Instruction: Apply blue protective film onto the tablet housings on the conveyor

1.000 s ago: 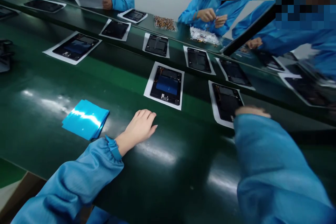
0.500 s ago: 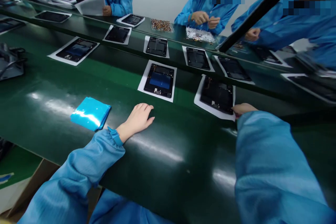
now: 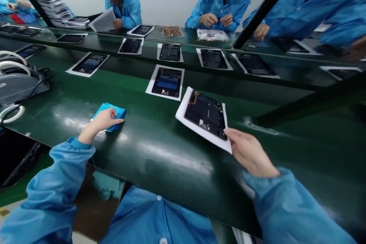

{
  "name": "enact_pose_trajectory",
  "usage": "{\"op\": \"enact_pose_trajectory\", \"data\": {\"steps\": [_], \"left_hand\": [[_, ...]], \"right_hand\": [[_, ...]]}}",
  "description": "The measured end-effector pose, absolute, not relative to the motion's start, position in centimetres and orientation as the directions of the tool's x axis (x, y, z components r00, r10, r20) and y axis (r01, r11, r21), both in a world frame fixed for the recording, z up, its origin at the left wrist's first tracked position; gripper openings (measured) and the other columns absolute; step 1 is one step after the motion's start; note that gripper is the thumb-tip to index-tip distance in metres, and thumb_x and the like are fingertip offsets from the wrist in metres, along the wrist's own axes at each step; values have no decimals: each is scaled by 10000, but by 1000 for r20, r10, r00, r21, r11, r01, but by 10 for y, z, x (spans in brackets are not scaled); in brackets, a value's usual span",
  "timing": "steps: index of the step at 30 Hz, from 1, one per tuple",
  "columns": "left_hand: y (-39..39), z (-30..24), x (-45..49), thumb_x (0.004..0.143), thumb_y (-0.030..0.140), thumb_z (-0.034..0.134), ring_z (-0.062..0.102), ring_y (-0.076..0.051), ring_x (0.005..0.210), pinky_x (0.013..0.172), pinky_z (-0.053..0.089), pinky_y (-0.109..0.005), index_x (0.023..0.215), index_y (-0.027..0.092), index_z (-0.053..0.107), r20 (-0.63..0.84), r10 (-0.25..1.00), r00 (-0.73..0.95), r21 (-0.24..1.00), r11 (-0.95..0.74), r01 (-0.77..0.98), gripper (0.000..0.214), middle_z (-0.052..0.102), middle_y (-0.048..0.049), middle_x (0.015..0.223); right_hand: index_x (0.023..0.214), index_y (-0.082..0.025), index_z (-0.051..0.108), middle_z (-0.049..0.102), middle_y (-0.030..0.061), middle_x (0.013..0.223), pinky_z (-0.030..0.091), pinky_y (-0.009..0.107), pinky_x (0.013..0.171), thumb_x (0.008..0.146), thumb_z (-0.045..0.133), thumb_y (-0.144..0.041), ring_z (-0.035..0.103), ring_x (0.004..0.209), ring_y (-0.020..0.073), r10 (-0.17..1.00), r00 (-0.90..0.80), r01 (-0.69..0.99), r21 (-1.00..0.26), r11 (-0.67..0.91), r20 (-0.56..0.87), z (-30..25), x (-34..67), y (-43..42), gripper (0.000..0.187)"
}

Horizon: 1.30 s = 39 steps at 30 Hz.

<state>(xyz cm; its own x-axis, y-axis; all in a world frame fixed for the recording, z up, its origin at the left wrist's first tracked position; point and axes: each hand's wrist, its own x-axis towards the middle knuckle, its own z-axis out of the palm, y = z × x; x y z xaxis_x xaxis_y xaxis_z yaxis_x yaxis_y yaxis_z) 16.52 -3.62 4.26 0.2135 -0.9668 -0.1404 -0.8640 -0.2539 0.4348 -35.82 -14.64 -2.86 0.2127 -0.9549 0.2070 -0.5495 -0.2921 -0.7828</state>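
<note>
My right hand [image 3: 248, 148] pinches the near right corner of a dark tablet screen assembly [image 3: 206, 114] together with the white sheet [image 3: 197, 131] under it. The sheet's edges curl up, and it is tilted above the bench. My left hand [image 3: 104, 119] is over a small stack of blue plastic film [image 3: 118, 113], touching or just above it. Its fingers are bent and the thumb stands apart from them; the hand covers part of the stack. Beyond my hands, another tablet assembly [image 3: 168, 80] with a blue patch lies on its own white sheet.
The green bench [image 3: 137, 152] has a raised shelf behind, with several tablet assemblies on white sheets. A grey tape dispenser [image 3: 23, 82] and a white tape roll [image 3: 13, 113] stand at left. A dark slanted post [image 3: 311, 95] is at right. Co-workers sit across, near bags of small parts [image 3: 170, 31].
My right hand has brought the tablet assembly and its sheet leftward and nearer to me. My left hand has moved left from the bare bench to the blue film stack. The view has shifted.
</note>
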Motion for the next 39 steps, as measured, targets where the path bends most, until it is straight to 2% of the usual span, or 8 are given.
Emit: {"op": "enact_pose_trajectory", "data": {"steps": [4,9,13,16,20,26,32,39], "left_hand": [[-39,49,170,802,1096,621,590,-174,774,761,453,-323,899,256,639,-241,-960,144,529,-254,-810,846,685,44,764],[-49,42,189,940,935,687,457,-113,650,633,383,-272,798,199,624,-314,-943,107,567,-277,-775,752,553,55,653],[-50,37,198,1101,628,709,434,-94,571,578,395,-241,798,192,580,-299,-946,122,593,-284,-753,546,484,78,661],[-37,50,198,1119,560,692,458,-91,638,617,413,-229,816,180,598,-201,-964,172,611,-261,-747,494,502,75,682],[11,81,180,1106,601,676,436,-96,687,621,357,-228,883,186,604,15,-968,250,608,-189,-771,477,515,71,727],[122,91,114,1118,538,699,573,-128,681,656,496,-261,810,217,616,113,-992,52,697,42,-716,452,632,33,751],[178,51,99,1107,419,730,620,-135,625,593,511,-240,815,246,691,84,-986,147,825,-13,-565,341,688,31,731],[205,23,113,1086,446,739,561,-142,608,550,458,-232,805,244,682,-2,-960,280,834,-156,-529,351,647,23,706]], "right_hand": [[989,-336,859,789,137,714,706,563,587,1043,591,-724,822,669,439,-979,204,-446,-891,-78,-16,-37,-355,-64,475],[1095,-231,846,845,131,840,735,537,752,830,738,-712,860,833,411,-973,118,-495,-862,114,-196,-48,-351,-37,559],[1202,-191,840,843,157,980,678,614,992,812,734,-641,821,902,388,-994,63,-633,-774,31,-91,-47,-351,-37,604],[1241,-207,834,831,199,1193,637,647,1074,919,714,-563,790,1087,414,-967,123,-750,-616,-238,224,-34,-332,-24,494],[1276,-269,819,835,109,1169,688,474,1002,1069,699,-447,808,1037,292,-855,394,-453,-738,-500,338,-9,-251,10,299],[1494,-265,725,769,125,1354,685,405,887,877,930,-622,764,975,249,-720,685,45,-993,-110,111,4,-98,57,742],[1253,-253,830,802,48,1089,660,411,943,795,971,-673,754,918,240,-545,838,108,-974,198,-18,-21,-69,86,637],[1340,-182,853,874,73,1109,692,369,893,888,859,-753,844,960,265,-426,902,104,-923,369,-69,-55,-59,98,728]]}}
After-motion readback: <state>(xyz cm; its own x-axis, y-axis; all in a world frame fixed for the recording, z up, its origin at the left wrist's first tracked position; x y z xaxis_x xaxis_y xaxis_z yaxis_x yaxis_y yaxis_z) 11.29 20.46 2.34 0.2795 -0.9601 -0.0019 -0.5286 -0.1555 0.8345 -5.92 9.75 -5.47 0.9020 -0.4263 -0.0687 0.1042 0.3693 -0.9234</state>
